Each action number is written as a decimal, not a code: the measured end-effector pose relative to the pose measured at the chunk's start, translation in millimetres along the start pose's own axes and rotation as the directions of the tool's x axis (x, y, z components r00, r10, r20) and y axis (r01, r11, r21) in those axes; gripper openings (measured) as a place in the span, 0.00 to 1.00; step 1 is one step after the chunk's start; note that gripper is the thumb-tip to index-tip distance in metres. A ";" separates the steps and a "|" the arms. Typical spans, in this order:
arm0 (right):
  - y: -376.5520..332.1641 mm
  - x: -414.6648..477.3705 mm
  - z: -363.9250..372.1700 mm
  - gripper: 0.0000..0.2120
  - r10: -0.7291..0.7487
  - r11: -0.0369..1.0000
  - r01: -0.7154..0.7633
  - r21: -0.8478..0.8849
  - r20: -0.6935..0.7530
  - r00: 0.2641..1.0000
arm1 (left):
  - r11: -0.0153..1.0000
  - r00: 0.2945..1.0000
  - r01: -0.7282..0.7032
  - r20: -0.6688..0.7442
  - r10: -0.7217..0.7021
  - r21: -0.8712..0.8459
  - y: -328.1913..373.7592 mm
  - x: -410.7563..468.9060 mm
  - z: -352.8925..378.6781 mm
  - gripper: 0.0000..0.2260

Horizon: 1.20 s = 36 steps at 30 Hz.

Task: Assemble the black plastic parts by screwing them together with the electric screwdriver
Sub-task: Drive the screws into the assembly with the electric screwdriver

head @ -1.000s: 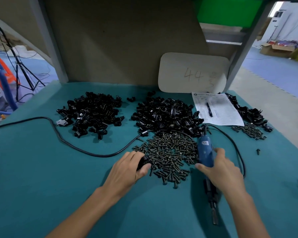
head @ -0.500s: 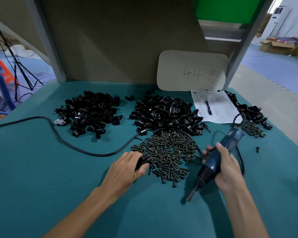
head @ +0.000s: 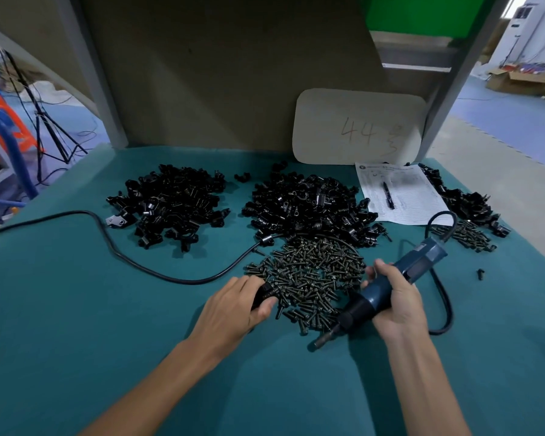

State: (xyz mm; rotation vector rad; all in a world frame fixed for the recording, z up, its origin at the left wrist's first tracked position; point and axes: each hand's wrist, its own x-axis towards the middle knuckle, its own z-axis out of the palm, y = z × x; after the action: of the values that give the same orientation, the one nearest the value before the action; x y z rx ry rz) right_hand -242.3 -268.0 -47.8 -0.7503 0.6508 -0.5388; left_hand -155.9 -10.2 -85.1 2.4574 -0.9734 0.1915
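Note:
My right hand (head: 397, 300) grips a blue electric screwdriver (head: 387, 286), tilted with its bit (head: 323, 339) pointing down-left just above the mat. My left hand (head: 233, 306) rests on the mat, closed on a black plastic part (head: 263, 292) at the left edge of a heap of dark screws (head: 309, 278). Two piles of black plastic parts lie further back, one at the left (head: 170, 206) and one in the middle (head: 312, 209). A third pile (head: 463, 199) lies at the far right beside a smaller scatter of screws (head: 466, 234).
The screwdriver's black cable (head: 114, 247) snakes across the teal mat (head: 76, 325) from the left and loops behind my right hand. A printed sheet with a pen (head: 389, 195) lies at the back right. A white board marked 44 (head: 359, 127) leans on the back wall.
My right hand lifted the screwdriver off the mat and swung it round, so the bit now points down-left near the screws. My left hand has stayed on the black part.

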 end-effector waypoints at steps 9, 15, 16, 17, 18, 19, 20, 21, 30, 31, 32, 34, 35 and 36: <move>-2.3 -5.8 -0.6 0.28 -0.014 0.978 0.009 0.207 0.022 1.000 | 1.000 1.000 -0.017 0.009 0.017 0.014 0.7 -0.3 -1.3 0.20; 0.7 -2.6 -6.5 0.30 -0.009 0.996 0.004 0.087 0.056 0.998 | 0.999 0.999 -0.040 0.019 0.040 0.019 1.5 0.4 -2.0 0.20; 1.9 -2.1 -6.8 0.30 -0.003 0.998 -0.001 0.069 0.053 0.999 | 0.999 0.999 -0.045 0.022 0.045 0.019 1.2 0.4 -1.6 0.20; 3.5 -1.6 -7.4 0.30 0.006 0.998 -0.009 0.060 0.048 0.999 | 0.999 0.998 -0.050 0.025 0.050 0.020 1.0 0.5 -1.4 0.20; 5.6 -1.2 -8.4 0.29 0.016 0.998 -0.019 0.057 0.047 0.999 | 0.998 0.998 -0.055 0.030 0.055 0.020 0.9 0.6 -1.2 0.21; 8.0 -0.2 -10.1 0.28 0.024 0.998 -0.027 0.056 0.049 0.999 | 0.998 0.997 -0.063 0.035 0.062 0.021 0.9 0.8 -1.1 0.22; 10.2 0.3 -11.9 0.27 0.031 0.998 -0.034 0.057 0.054 0.998 | 0.997 0.997 -0.073 0.037 0.072 0.022 0.9 1.0 -1.0 0.23; 11.8 0.7 -13.5 0.27 0.036 0.997 -0.040 0.062 0.056 0.998 | 0.996 0.996 -0.082 0.035 0.082 0.022 0.8 0.9 -0.9 0.25; 15.8 1.6 -20.2 0.30 0.032 0.995 -0.040 0.087 0.086 0.996 | 0.995 0.995 -0.093 0.040 0.092 0.036 -0.9 1.5 1.8 0.26; 16.3 1.8 -20.4 0.30 0.032 0.996 -0.040 0.081 0.095 0.995 | 0.994 0.994 -0.100 0.038 0.098 0.043 -0.9 1.5 1.8 0.25; 16.7 1.8 -20.7 0.30 0.033 0.996 -0.041 0.076 0.102 0.994 | 0.993 0.994 -0.108 0.031 0.106 0.048 -0.9 1.4 1.9 0.23; 17.5 2.1 -20.8 0.30 0.040 0.996 -0.049 0.072 0.111 0.993 | 0.991 0.992 -0.122 0.020 0.121 0.058 -0.4 1.3 1.4 0.21; 17.9 1.9 -20.4 0.30 0.045 0.996 -0.054 0.072 0.116 0.992 | 0.989 0.991 -0.130 0.019 0.129 0.064 0.1 1.3 1.0 0.21; 18.3 1.5 -19.9 0.30 0.050 0.996 -0.058 0.069 0.119 0.992 | 0.987 0.990 -0.141 0.017 0.140 0.071 0.4 1.2 0.7 0.20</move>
State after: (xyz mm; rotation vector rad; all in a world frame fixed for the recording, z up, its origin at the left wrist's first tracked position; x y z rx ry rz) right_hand -251.3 -266.5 -73.3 -0.6886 0.5381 -0.4628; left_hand -155.3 -11.5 -85.2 2.4579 -1.1651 0.2633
